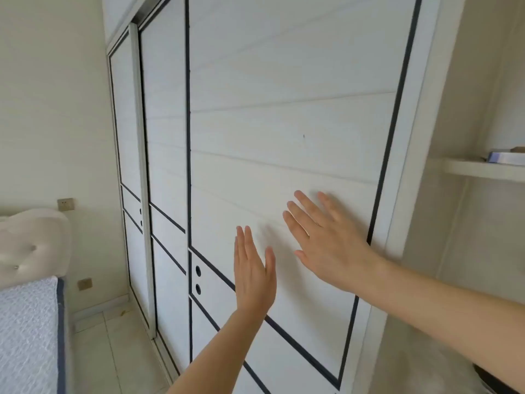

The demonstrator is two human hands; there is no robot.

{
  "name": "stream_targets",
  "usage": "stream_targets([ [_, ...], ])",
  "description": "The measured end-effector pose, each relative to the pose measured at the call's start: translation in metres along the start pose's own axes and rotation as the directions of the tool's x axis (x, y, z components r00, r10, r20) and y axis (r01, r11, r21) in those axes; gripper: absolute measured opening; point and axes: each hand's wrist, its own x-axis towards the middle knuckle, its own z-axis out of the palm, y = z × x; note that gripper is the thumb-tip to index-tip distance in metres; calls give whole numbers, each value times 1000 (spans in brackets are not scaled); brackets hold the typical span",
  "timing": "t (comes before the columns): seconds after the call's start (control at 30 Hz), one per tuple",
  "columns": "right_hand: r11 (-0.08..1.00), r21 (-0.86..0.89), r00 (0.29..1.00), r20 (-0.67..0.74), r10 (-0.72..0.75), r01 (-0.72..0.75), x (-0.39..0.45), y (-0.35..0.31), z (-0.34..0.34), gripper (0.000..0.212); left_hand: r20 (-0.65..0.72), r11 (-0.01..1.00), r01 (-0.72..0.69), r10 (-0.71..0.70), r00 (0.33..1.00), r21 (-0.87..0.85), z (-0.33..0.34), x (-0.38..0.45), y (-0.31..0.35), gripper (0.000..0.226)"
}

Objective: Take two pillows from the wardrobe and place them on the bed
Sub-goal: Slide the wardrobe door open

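A white wardrobe with dark-trimmed sliding doors fills the view; its nearest door (284, 115) is closed. My right hand (326, 240) lies flat on this door near its right edge, fingers spread. My left hand (254, 268) is held edge-on against or just off the same panel, fingers straight and together. Neither hand holds anything. No pillows are visible; the wardrobe's inside is hidden. The bed (25, 336), with a quilted mattress and a tufted white headboard (31, 245), is at the lower left.
Two more wardrobe doors (164, 166) run off to the left towards the wall. A tiled floor strip (113, 351) separates bed and wardrobe. On the right, a white shelf (483, 167) carries a flat box (505, 157). Wall sockets (66, 204) sit near the headboard.
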Motion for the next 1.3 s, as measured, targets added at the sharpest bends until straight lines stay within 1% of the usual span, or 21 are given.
stream_targets([
  [0.07, 999, -45, 1000, 29, 12, -10, 4, 1, 4, 71, 3, 1000, -8, 8, 1000, -29, 12, 5, 1, 65],
  [0.17, 997, -75, 1000, 6, 2, -1, 1, -1, 17, 75, 54, 997, -1, 5, 999, -71, 30, 8, -3, 72],
  [0.2, 995, -96, 1000, 21, -1, 3, 0, 0, 19, 75, 69, 996, 9, -3, 998, -89, 35, 7, -4, 73],
  [0.27, 990, -141, 998, 58, 6, 3, -1, 2, 25, 76, 90, 993, 36, -26, 996, -112, 45, 8, -9, 69],
  [0.37, 981, -192, 995, 104, 11, 9, -1, 1, 29, 77, 67, 992, 30, -22, 998, -120, 56, 5, -10, 69],
  [0.47, 976, -220, 991, 126, 33, -5, 3, -3, 34, 79, 31, 989, 18, -14, 999, -147, 63, 6, -12, 63],
  [0.53, 969, -249, 990, 141, 30, 6, 5, -8, 38, 79, 12, 987, 24, -23, 1000, -161, 67, 7, -12, 66],
  [0.63, 965, -261, 988, 141, 70, -31, 9, -13, 41, 79, 10, 983, 23, -22, 1000, -182, 68, 9, -14, 68],
  [0.77, 957, -285, 982, 159, 104, -55, 14, -19, 41, 78, 6, 980, 16, -15, 1000, -196, 69, 14, -18, 65],
  [0.9, 957, -281, 977, 169, 127, -76, 22, -24, 41, 77, 9, 970, 45, -44, 999, -239, 70, 18, -22, 63],
  [1.03, 958, -278, 978, 168, 123, -73, 34, -28, 45, 78, 5, 966, 52, -53, 999, -252, 70, 34, -34, 62],
  [1.17, 958, -280, 984, 141, 105, -62, 53, -35, 52, 79, -18, 968, 21, -27, 999, -249, 67, 56, -53, 64],
  [1.3, 951, -307, 989, 125, 80, -38, 80, -45, 59, 79, -5, 964, 17, -19, 1000, -264, 63, 79, -74, 65],
])
